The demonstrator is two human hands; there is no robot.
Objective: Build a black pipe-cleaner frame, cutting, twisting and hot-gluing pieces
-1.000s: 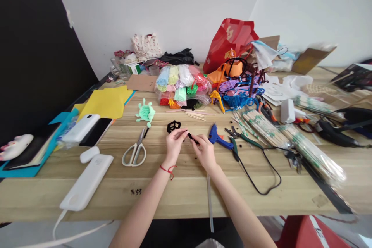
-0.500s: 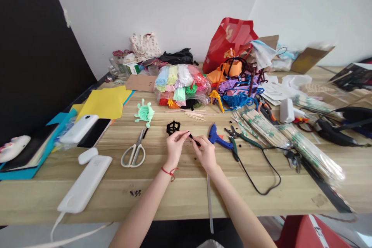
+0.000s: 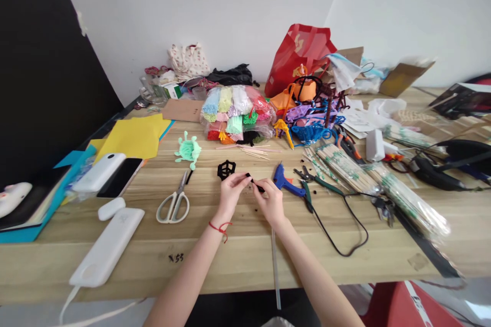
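My left hand point(image 3: 231, 193) and my right hand point(image 3: 270, 201) meet over the middle of the table, fingertips almost touching. Both pinch a short black pipe cleaner piece point(image 3: 250, 178), partly hidden by the fingers. Just behind my left hand lies a black web-like frame point(image 3: 226, 169). White-handled scissors point(image 3: 173, 206) rest to the left, with a short black strip point(image 3: 189, 177) by their blades. Beyond them sits a mint-green fuzzy figure point(image 3: 188, 150). A blue glue gun point(image 3: 286, 182) lies right beside my right hand, and a clear glue stick point(image 3: 275, 271) stretches past the table's front edge.
Green-handled pliers point(image 3: 308, 197) and bagged wooden sticks point(image 3: 347, 169) lie to the right. Behind my hands is a bag of colourful pipe cleaners point(image 3: 238, 113), with a red bag point(image 3: 297, 59) farther back. A white power bank point(image 3: 107, 248) and phone point(image 3: 119, 178) occupy the left.
The whole view has shifted slightly, so things on the table appear a little farther left. My hands keep their pinch on the black piece, with barely any movement.
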